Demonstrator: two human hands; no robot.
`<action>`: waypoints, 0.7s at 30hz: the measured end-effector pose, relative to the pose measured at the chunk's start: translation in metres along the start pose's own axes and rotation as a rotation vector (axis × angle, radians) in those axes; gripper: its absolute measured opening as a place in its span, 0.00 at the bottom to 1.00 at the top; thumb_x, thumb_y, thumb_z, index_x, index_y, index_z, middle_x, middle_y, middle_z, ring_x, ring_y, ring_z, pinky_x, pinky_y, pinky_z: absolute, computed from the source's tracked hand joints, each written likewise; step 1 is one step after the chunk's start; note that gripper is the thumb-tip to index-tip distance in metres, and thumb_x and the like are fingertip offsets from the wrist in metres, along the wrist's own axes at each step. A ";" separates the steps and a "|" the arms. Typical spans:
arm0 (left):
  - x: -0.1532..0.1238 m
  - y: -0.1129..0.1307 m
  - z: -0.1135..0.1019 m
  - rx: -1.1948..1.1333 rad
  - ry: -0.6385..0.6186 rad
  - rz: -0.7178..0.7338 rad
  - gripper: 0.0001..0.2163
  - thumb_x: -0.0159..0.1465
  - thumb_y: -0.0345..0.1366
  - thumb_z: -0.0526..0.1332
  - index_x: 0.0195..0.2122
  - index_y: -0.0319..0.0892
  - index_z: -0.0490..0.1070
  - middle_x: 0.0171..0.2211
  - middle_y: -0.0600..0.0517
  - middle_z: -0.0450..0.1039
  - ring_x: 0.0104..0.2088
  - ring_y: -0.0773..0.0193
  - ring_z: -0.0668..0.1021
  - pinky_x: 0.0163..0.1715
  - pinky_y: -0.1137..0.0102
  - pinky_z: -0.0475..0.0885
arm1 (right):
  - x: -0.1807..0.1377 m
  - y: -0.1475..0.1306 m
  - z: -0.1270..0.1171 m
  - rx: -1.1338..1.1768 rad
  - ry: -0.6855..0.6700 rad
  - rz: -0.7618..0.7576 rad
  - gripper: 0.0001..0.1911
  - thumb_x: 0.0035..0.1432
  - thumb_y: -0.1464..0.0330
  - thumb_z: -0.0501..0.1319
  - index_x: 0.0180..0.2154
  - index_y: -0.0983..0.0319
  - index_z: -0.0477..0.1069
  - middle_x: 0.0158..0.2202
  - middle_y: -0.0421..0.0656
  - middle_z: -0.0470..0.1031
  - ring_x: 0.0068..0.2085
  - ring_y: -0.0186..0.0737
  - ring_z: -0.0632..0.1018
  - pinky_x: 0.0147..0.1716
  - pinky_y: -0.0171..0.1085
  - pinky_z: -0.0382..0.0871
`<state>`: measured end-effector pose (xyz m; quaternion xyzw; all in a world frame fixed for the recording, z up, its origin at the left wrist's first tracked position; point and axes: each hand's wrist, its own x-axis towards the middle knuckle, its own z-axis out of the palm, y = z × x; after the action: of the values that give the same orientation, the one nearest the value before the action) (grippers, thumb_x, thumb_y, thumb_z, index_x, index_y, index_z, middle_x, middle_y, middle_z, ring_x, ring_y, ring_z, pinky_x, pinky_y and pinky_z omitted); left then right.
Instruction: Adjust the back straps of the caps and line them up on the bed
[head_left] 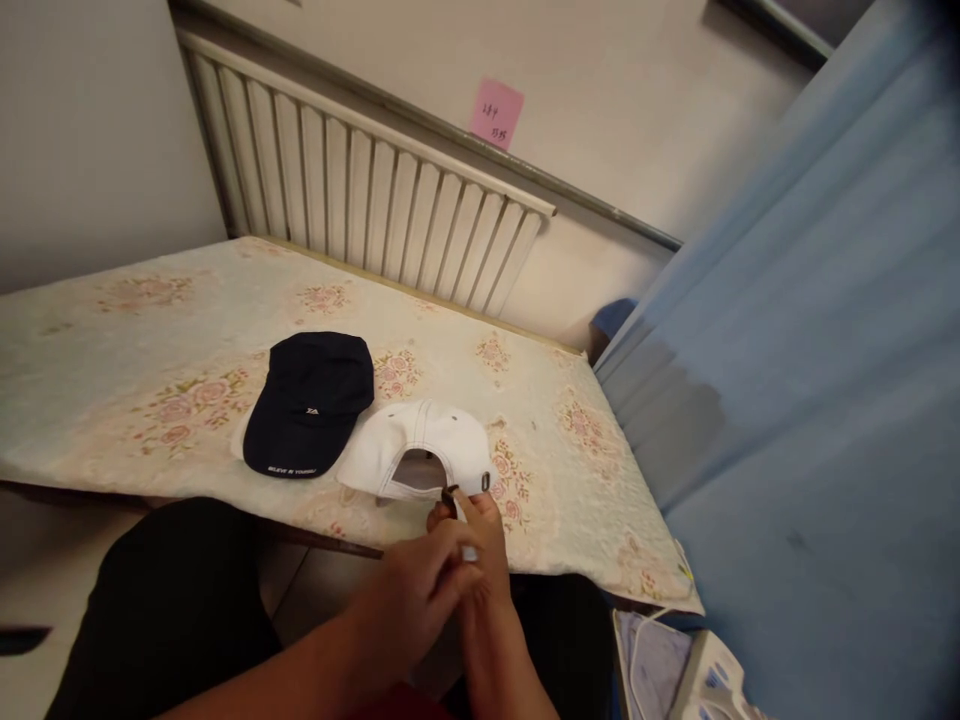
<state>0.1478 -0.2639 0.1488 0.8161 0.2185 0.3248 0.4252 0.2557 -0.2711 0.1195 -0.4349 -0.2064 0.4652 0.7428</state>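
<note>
Pale plastered wall up top, with a ribbed cream radiator (382, 190) against it, all flat vertical slats, and a pink paper note (496, 113) with handwritten numbers. Blue curtain (817, 380) hangs down the right side in soft, loose folds. Tabletop (427, 330) is covered in a faded cream-and-bluish cloth with bunches of pink roses, kinda quilted-looking, and a thin brown edge peeks out along the front.

So the white cap (427, 425) sits near that front edge, back side facing the person: rounded fabric crown, visible stitching, arched gap at the back, plus a small dark tag by the rim. Right hand (482, 515) has its fingers curled in on the rim, right by the end of that arch, gripping it next to a small dark bit. Left hand (427, 575) is in front of the right wrist, fingers bent, thumb and index nearly together on a tiny pale piece (469, 553); honestly can't tell what that is.

Just beside it on the left there's a navy cap (311, 400), smooth matte cloth, brim curving toward the person, with a little light logo and white "BELIEVE IN YOURSELF" lettering along the edge.
</note>
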 end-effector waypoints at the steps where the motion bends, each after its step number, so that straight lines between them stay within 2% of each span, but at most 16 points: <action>1: -0.004 -0.005 -0.004 -0.118 -0.004 -0.100 0.06 0.63 0.35 0.56 0.41 0.44 0.68 0.23 0.57 0.69 0.22 0.68 0.71 0.24 0.73 0.65 | 0.000 -0.003 0.003 0.060 -0.001 0.008 0.09 0.50 0.64 0.65 0.30 0.60 0.68 0.20 0.34 0.67 0.20 0.30 0.66 0.19 0.31 0.59; 3: -0.011 -0.012 -0.013 -0.403 0.050 -0.280 0.10 0.64 0.41 0.54 0.44 0.45 0.66 0.22 0.59 0.67 0.16 0.71 0.66 0.18 0.75 0.60 | 0.000 -0.007 0.007 0.178 -0.017 0.025 0.08 0.48 0.67 0.66 0.30 0.60 0.68 0.20 0.34 0.67 0.20 0.29 0.65 0.20 0.31 0.58; 5: -0.015 -0.016 -0.022 -0.589 0.141 -0.377 0.14 0.64 0.44 0.55 0.48 0.45 0.64 0.24 0.59 0.68 0.16 0.73 0.66 0.19 0.75 0.61 | 0.000 -0.008 0.008 0.260 -0.024 0.032 0.09 0.46 0.70 0.67 0.27 0.61 0.67 0.19 0.33 0.65 0.19 0.28 0.63 0.20 0.30 0.56; 7: -0.016 -0.019 -0.027 -0.693 0.198 -0.448 0.13 0.63 0.44 0.57 0.46 0.45 0.65 0.25 0.58 0.70 0.18 0.73 0.68 0.21 0.75 0.62 | 0.000 -0.006 0.007 0.316 -0.026 0.047 0.10 0.45 0.73 0.68 0.26 0.61 0.66 0.18 0.32 0.63 0.19 0.27 0.62 0.19 0.29 0.55; 11: -0.010 -0.026 -0.030 -0.985 0.153 -0.626 0.11 0.62 0.44 0.60 0.38 0.41 0.71 0.27 0.54 0.72 0.20 0.73 0.68 0.21 0.76 0.62 | 0.000 -0.002 0.005 0.336 -0.059 0.073 0.10 0.45 0.74 0.68 0.27 0.62 0.67 0.18 0.33 0.64 0.19 0.26 0.61 0.20 0.30 0.54; 13: -0.004 -0.029 -0.030 -1.150 0.175 -0.645 0.10 0.61 0.41 0.62 0.39 0.40 0.73 0.30 0.52 0.74 0.25 0.70 0.72 0.25 0.75 0.66 | -0.001 -0.002 0.004 0.335 -0.047 0.091 0.10 0.43 0.74 0.68 0.27 0.62 0.67 0.18 0.33 0.64 0.20 0.27 0.62 0.20 0.30 0.54; 16: 0.006 -0.032 -0.034 -1.284 0.308 -0.652 0.09 0.59 0.37 0.65 0.40 0.39 0.75 0.32 0.50 0.76 0.32 0.66 0.76 0.31 0.74 0.70 | -0.002 -0.003 0.004 0.346 -0.017 0.114 0.12 0.42 0.74 0.69 0.25 0.62 0.66 0.19 0.34 0.66 0.20 0.26 0.63 0.20 0.30 0.54; 18: 0.011 -0.033 -0.037 -1.321 0.388 -0.657 0.09 0.58 0.35 0.66 0.38 0.37 0.76 0.31 0.49 0.77 0.32 0.66 0.77 0.31 0.74 0.72 | -0.002 -0.004 0.005 0.355 -0.004 0.128 0.13 0.41 0.74 0.70 0.25 0.62 0.66 0.19 0.34 0.66 0.19 0.26 0.62 0.20 0.30 0.54; 21: 0.015 -0.032 -0.039 -1.379 0.429 -0.643 0.06 0.58 0.34 0.66 0.35 0.37 0.77 0.29 0.50 0.78 0.30 0.66 0.78 0.31 0.74 0.73 | -0.002 -0.006 0.006 0.356 -0.004 0.143 0.13 0.40 0.73 0.70 0.24 0.62 0.65 0.18 0.34 0.65 0.19 0.26 0.61 0.19 0.30 0.52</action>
<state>0.1278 -0.2150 0.1437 0.1849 0.2703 0.3985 0.8567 0.2534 -0.2709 0.1277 -0.3093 -0.0906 0.5469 0.7727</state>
